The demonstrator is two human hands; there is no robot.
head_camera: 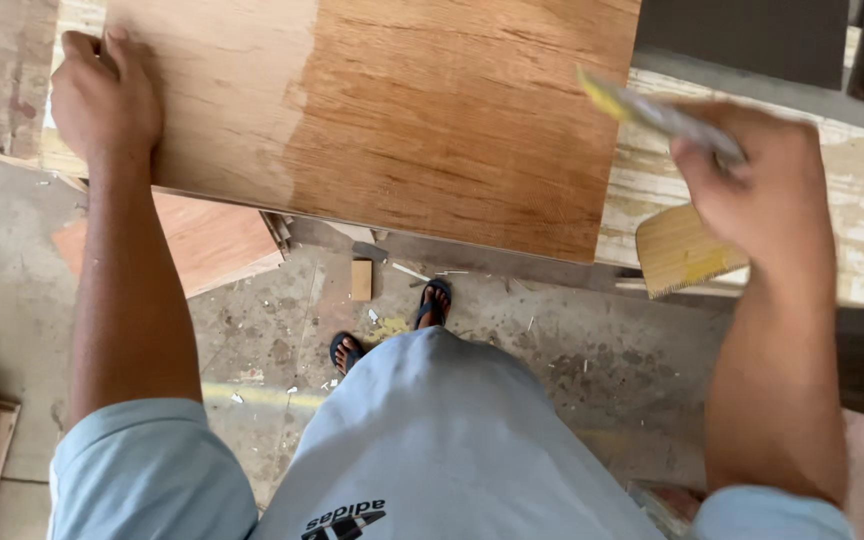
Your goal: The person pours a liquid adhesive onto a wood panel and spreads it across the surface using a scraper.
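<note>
Left hand (102, 95), fingers curled, pins the stiff, light plywood sheet (402, 110) at its corner; right hand (757, 185) beside it pinches a notched spreader (687, 250).

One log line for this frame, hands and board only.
left hand: flat on board edge | right hand: gripping brush | board: part wet, part dry

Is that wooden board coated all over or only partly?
Partly. The plywood sheet is darker and wet-looking on its right part, pale and dry on the left, near the left hand.
</note>
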